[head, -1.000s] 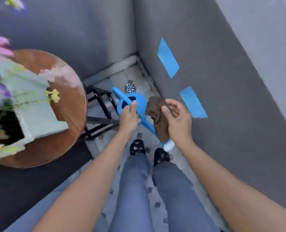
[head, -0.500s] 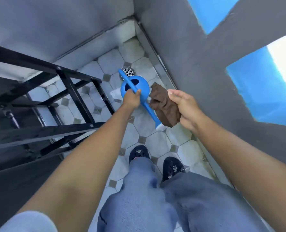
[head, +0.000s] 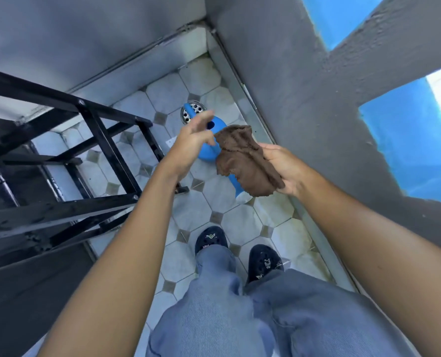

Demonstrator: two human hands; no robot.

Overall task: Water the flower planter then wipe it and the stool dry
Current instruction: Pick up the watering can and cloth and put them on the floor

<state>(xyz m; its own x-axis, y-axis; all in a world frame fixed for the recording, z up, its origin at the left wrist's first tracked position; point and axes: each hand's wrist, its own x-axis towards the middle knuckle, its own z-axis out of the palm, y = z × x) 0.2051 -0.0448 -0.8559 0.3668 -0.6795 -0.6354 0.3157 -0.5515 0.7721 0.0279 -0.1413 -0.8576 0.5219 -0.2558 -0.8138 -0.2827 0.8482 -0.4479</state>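
Note:
A blue watering can [head: 207, 151] stands on the tiled floor near the corner, partly hidden behind my hands. My left hand [head: 191, 143] hovers above it with fingers spread and holds nothing. My right hand [head: 281, 167] grips a crumpled brown cloth [head: 242, 159] just right of the left hand. The black metal legs of the stool [head: 106, 140] fill the left side. The stool's top and the flower planter are out of view.
A round metal floor drain [head: 192, 113] lies just beyond the can. Grey walls [head: 291, 73] meet in the corner ahead and to the right, with blue openings high on the right. My feet in dark shoes [head: 210, 239] stand on the tiles [head: 196, 215].
My left hand has let go of the watering can's handle and lifted off, fingers spreading. The can now rests on the floor. My right hand has raised the cloth slightly.

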